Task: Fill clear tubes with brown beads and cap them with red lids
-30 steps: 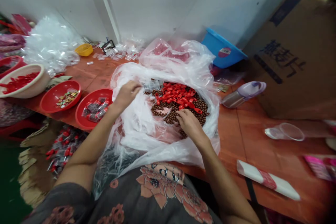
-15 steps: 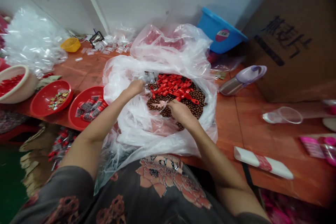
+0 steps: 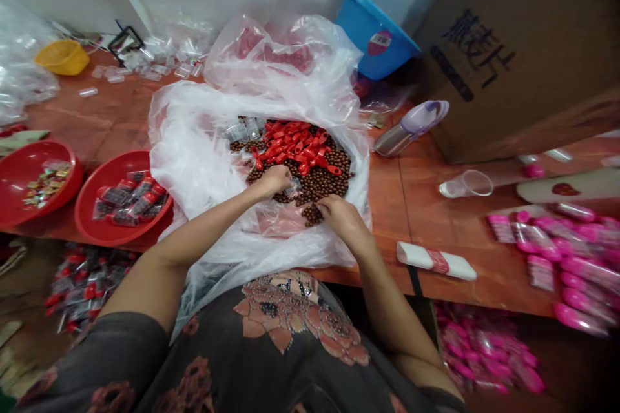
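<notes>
The left hand has moved in over the near edge of the brown beads, fingers bunched; the right hand curls just beside it (anything held is hidden). Red plastic pieces lie beyond, inside the clear plastic bag on the orange table.

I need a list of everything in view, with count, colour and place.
Clear plastic bag: one, transparent, open on orange table
Round brown beads: many, brown, inside bag
Flat red plastic pieces: many, red, on beads
Round red plastic basins: two, red, left of bag
Blue plastic basin: one, blue, behind bag
Brown cardboard box: one, brown, right of it
Pink plastic packets: many, pink, far right
Left hand: one, bare, over beads
Right hand: one, bare, at beads
</notes>
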